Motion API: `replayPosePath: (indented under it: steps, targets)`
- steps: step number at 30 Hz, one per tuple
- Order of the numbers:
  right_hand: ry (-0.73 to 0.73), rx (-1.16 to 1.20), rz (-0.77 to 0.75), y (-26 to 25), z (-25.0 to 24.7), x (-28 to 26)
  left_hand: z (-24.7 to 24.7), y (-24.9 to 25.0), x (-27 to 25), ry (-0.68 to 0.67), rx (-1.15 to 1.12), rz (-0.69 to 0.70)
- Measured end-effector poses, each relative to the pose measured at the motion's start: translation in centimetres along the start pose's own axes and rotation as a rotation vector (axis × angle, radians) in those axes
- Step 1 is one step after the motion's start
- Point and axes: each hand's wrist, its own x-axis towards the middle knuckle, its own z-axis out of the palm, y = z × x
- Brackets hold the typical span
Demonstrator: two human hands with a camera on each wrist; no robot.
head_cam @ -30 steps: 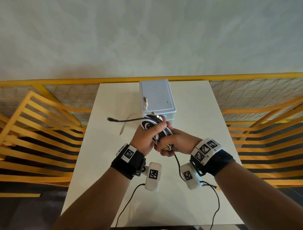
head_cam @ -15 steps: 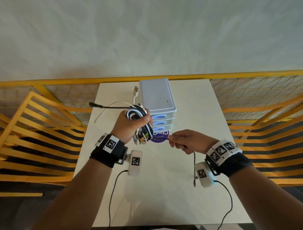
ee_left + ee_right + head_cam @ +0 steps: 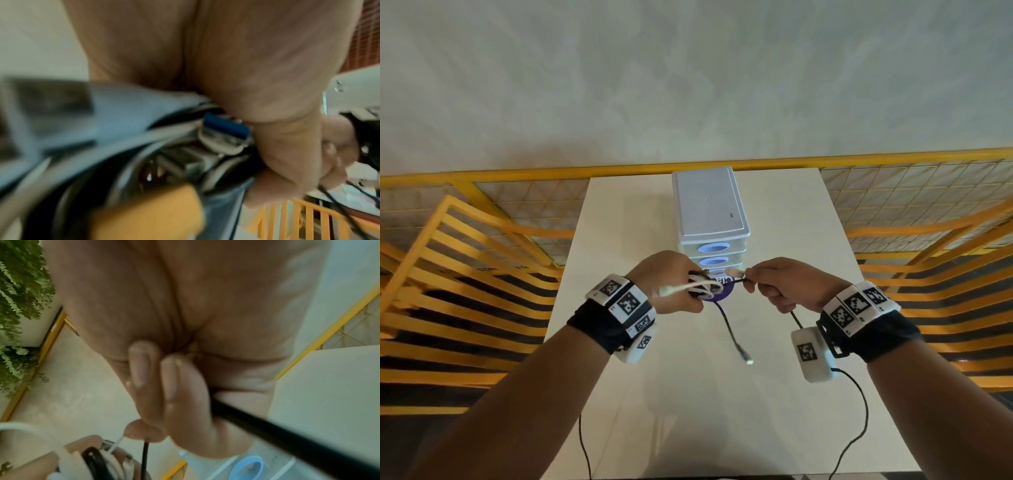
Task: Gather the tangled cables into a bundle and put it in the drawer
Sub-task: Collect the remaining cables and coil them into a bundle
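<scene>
My left hand (image 3: 693,291) grips a coiled bundle of black and white cables (image 3: 702,287) just in front of the white drawer unit (image 3: 710,205), whose three drawers are closed. In the left wrist view the bundle (image 3: 174,155) fills the palm, with a blue USB plug (image 3: 226,128) showing. My right hand (image 3: 748,279) pinches a thin black cable (image 3: 145,456) and holds a white plug (image 3: 736,273) right beside the bundle. One loose black cable end (image 3: 736,339) hangs from the bundle down to the table.
A round purple object (image 3: 722,295) lies on the white table (image 3: 808,240) at the foot of the drawer unit. Yellow railings (image 3: 465,274) flank the table on both sides. Black wrist-camera leads (image 3: 859,421) trail across the near table.
The hands, first clasped together on the bundle, parted as the left carried it left. Now the left hand is back near the centre, and a black cable end dangles onto the table.
</scene>
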Motion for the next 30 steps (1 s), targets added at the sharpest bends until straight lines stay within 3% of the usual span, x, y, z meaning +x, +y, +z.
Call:
replayPosePath:
  steps: [6, 13, 21, 26, 30]
  targets:
    - [0.032, 0.050, -0.025, -0.1, 0.3, 0.3, 1.0, 0.2, 0.1, 0.109, 0.070, -0.023]
    - [0.096, -0.065, -0.102, 0.4, 1.2, 0.8, 1.4, -0.1, 0.2, 0.180, 0.085, -0.092]
    - [0.110, -0.140, -0.137, 0.4, 2.1, 1.4, 2.3, -0.3, 0.3, 0.196, 0.151, -0.080]
    - [0.110, -0.107, -0.171, 0.3, 3.1, 1.2, 2.8, -0.8, 1.0, 0.106, 0.151, -0.100]
    - [0.069, -0.062, -0.101, 0.1, 3.3, 0.9, 3.5, -0.9, 1.0, 0.087, 0.169, -0.099]
